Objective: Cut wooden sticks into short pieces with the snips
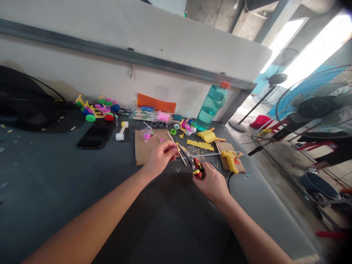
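My right hand (213, 182) is wrapped round the red, yellow and black handles of a pair of scissors (190, 158), whose blades point up and left. My left hand (161, 156) is pinched closed right at the blade tips. A yellowish bit shows by its fingertips, too small to make out. Beneath and behind the left hand lies a piece of brown cardboard (141, 152), with a small plastic bag of pink pieces (147, 134) on it. A thin pale stick (181, 157) lies slanted between my hands. Yellow strips (200, 144) and small scraps lie just beyond the scissors.
A yellow glue gun (231, 160) rests on cardboard at right, its cord running toward me. A teal water bottle (208, 110) stands by the wall. Toward the left are a black phone (96, 135), white-capped piece (122, 131) and colourful wheeled toys (96, 110). A fan (315, 106) stands beyond the table edge.
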A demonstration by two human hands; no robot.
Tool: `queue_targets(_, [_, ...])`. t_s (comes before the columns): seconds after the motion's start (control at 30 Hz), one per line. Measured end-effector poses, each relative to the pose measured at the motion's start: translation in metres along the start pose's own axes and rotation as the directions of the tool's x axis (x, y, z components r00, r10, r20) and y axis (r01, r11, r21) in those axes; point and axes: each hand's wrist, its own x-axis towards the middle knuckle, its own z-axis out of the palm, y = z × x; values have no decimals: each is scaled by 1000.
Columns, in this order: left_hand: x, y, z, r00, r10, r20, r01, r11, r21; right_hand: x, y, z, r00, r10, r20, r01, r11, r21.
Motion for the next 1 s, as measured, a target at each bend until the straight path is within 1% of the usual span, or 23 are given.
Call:
queue_targets(0.2, [-1, 2, 0, 1000, 6, -6, -5, 1000, 27, -1, 1, 1, 1000, -5, 4, 5, 1000, -16])
queue_targets(0.4, [0, -2, 0, 1000, -13, 0, 13, 1000, -12, -1, 1, 2, 1000, -29, -5, 29, 999, -14])
queue_targets(0.6, [-1, -2, 1, 1000, -18, 1, 18, 1000, -19, -1, 1, 2, 1000, -11, -22, 11, 1000, -24])
queue_targets(1.0, [-1, -1, 2, 999, -41, 10, 41, 999, -32, -1, 2, 2, 1000, -22, 3, 22, 999, -29])
